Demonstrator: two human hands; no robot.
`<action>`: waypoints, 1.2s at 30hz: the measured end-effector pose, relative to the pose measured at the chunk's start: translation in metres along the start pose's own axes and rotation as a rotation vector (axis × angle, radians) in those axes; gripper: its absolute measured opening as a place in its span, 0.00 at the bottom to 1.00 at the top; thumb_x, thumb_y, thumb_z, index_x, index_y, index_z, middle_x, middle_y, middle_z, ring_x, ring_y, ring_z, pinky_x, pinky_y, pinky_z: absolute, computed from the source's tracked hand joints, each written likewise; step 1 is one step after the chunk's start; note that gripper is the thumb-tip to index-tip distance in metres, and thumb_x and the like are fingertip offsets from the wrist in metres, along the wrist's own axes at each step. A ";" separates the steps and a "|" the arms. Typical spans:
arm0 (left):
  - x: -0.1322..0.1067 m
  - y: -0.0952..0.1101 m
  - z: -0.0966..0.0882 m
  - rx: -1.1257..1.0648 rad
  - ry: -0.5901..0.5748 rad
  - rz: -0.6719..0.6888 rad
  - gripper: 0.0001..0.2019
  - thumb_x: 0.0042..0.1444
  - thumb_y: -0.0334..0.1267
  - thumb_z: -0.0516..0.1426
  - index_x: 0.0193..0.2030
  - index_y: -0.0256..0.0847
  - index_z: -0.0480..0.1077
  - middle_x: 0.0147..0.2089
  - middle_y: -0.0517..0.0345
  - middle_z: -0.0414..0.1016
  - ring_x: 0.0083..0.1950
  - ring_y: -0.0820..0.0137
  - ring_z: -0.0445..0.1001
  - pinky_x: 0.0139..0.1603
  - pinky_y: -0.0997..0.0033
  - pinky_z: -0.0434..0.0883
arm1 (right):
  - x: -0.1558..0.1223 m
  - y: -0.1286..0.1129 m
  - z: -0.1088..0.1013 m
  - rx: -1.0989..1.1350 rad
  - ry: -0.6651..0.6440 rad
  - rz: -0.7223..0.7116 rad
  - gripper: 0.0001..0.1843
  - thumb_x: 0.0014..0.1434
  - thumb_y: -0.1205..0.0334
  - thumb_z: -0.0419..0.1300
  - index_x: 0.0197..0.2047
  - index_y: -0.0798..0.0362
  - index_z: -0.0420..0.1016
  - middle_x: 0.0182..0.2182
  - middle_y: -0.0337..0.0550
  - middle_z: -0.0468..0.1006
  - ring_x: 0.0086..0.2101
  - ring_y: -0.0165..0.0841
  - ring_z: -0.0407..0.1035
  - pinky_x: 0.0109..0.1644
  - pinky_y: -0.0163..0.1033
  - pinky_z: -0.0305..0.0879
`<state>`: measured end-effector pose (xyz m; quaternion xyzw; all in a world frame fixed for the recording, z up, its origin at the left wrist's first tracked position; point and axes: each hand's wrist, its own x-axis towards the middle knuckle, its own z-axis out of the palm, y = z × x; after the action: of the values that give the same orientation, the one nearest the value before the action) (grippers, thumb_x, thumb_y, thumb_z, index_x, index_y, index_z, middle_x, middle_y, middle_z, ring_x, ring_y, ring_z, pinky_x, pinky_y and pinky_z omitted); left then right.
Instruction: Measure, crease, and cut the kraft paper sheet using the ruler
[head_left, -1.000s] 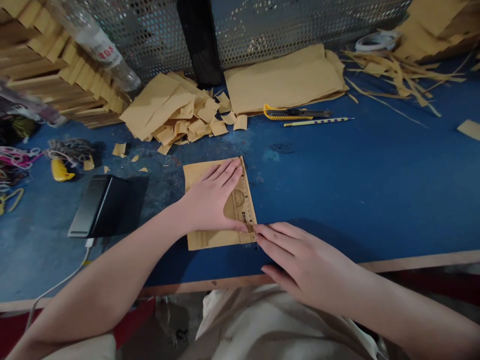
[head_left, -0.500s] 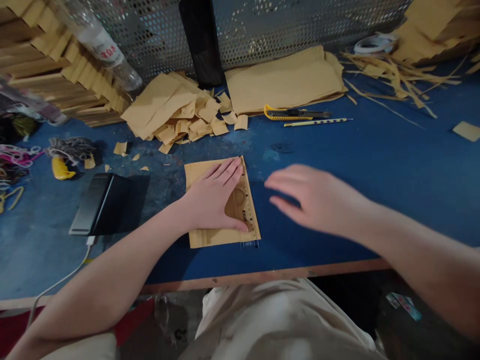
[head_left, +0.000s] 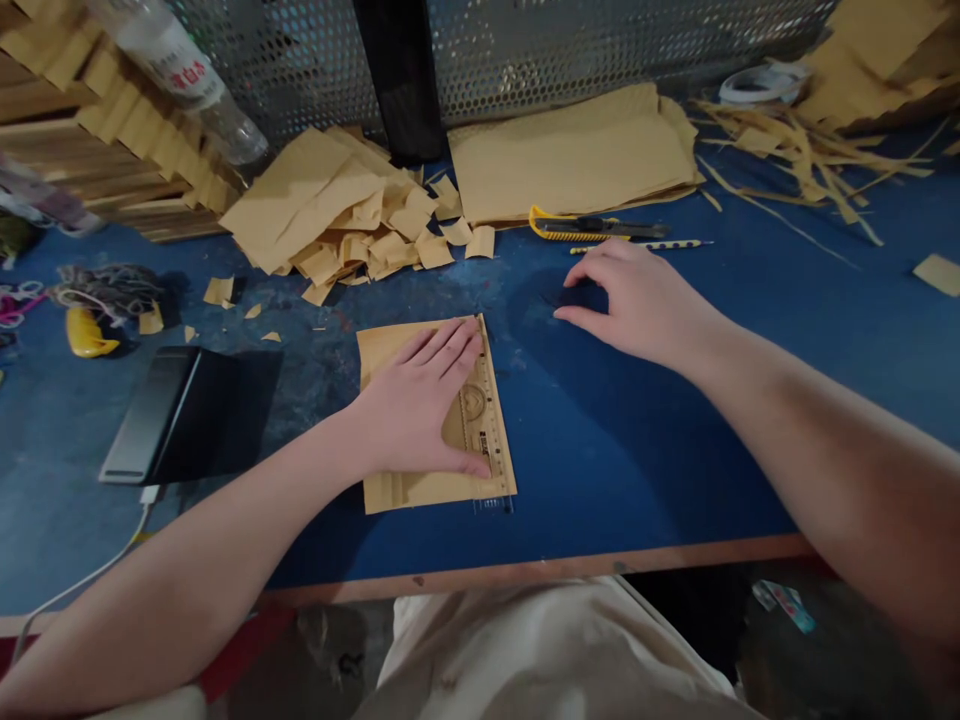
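My left hand (head_left: 420, 410) lies flat with fingers spread, pressing a clear plastic ruler (head_left: 487, 420) onto a piece of brown kraft paper (head_left: 390, 490). The ruler runs along the paper's right side, and its lower end sticks out past the near edge. Just below a pencil (head_left: 675, 244) hovers my right hand (head_left: 637, 305), fingers curved and apart from the thumb, holding nothing. Behind the pencil lies a yellow and black utility knife (head_left: 577, 226). The right hand's fingertips are close to both, and I cannot tell if they touch the pencil.
Brown paper scraps (head_left: 390, 240) and a stack of kraft sheets (head_left: 570, 160) lie at the back. A black phone-like device (head_left: 169, 415) with a cable stands at the left. Paper strips (head_left: 810, 165) and a tape roll (head_left: 761, 84) are at back right. A bottle (head_left: 195, 80) leans at back left.
My right hand has moved up and slightly right, away from the ruler and toward the pencil and knife. My left hand stays pressed on the ruler and paper.
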<state>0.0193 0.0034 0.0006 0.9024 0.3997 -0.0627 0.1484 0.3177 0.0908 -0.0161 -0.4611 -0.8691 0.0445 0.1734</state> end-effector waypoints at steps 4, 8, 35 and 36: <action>0.000 0.001 0.000 0.001 0.011 0.007 0.70 0.46 0.85 0.49 0.79 0.28 0.34 0.81 0.35 0.30 0.82 0.47 0.32 0.79 0.51 0.32 | 0.002 0.000 -0.004 0.018 -0.062 0.130 0.10 0.62 0.49 0.64 0.39 0.46 0.74 0.42 0.52 0.78 0.45 0.50 0.75 0.49 0.57 0.74; 0.000 0.001 0.000 0.008 0.023 0.003 0.70 0.46 0.85 0.50 0.79 0.28 0.35 0.81 0.34 0.32 0.82 0.47 0.34 0.79 0.51 0.32 | -0.005 -0.021 -0.018 0.378 -0.159 0.185 0.09 0.61 0.52 0.65 0.35 0.46 0.73 0.34 0.43 0.81 0.34 0.40 0.76 0.40 0.48 0.74; -0.001 0.002 0.000 -0.010 0.043 0.023 0.68 0.48 0.83 0.50 0.78 0.24 0.39 0.80 0.31 0.34 0.82 0.48 0.35 0.79 0.51 0.35 | -0.042 -0.119 -0.028 0.540 -0.567 0.157 0.14 0.52 0.67 0.64 0.20 0.51 0.65 0.17 0.31 0.70 0.20 0.25 0.59 0.25 0.35 0.51; -0.001 0.002 -0.001 -0.008 0.040 0.021 0.68 0.49 0.83 0.50 0.78 0.24 0.39 0.80 0.31 0.34 0.82 0.48 0.35 0.79 0.51 0.35 | -0.042 -0.120 -0.028 0.534 -0.555 0.166 0.14 0.52 0.67 0.64 0.20 0.51 0.65 0.17 0.31 0.71 0.21 0.25 0.61 0.26 0.35 0.52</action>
<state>0.0202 0.0015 0.0019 0.9070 0.3934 -0.0417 0.1444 0.2547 -0.0140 0.0273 -0.4389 -0.8006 0.4057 0.0415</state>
